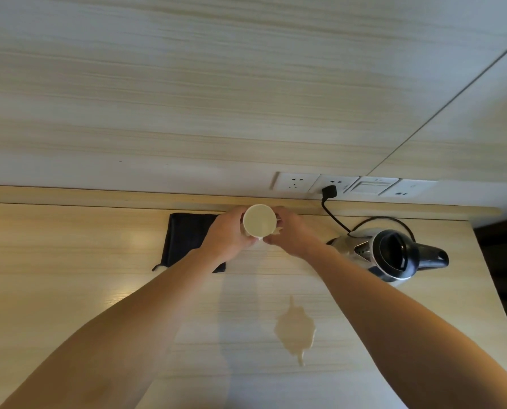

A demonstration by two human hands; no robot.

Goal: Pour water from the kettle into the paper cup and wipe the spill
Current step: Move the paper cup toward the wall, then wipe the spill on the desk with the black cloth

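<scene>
A white paper cup [259, 219] stands upright near the back of the wooden desk [69, 290], its mouth facing me. My left hand [227, 236] wraps its left side and my right hand [292, 234] holds its right side. A steel kettle [385, 255] with a black handle and open lid sits to the right on the desk. Nearer to me lies a puddle of spilled water [296, 329]. A dark cloth [187, 237] lies flat left of the cup, partly under my left wrist.
The kettle's black cord [333, 215] runs up to a plug in the wall sockets [332, 185] behind the desk. A raised wooden ledge [98, 196] borders the back. The desk's right edge drops off beside the kettle.
</scene>
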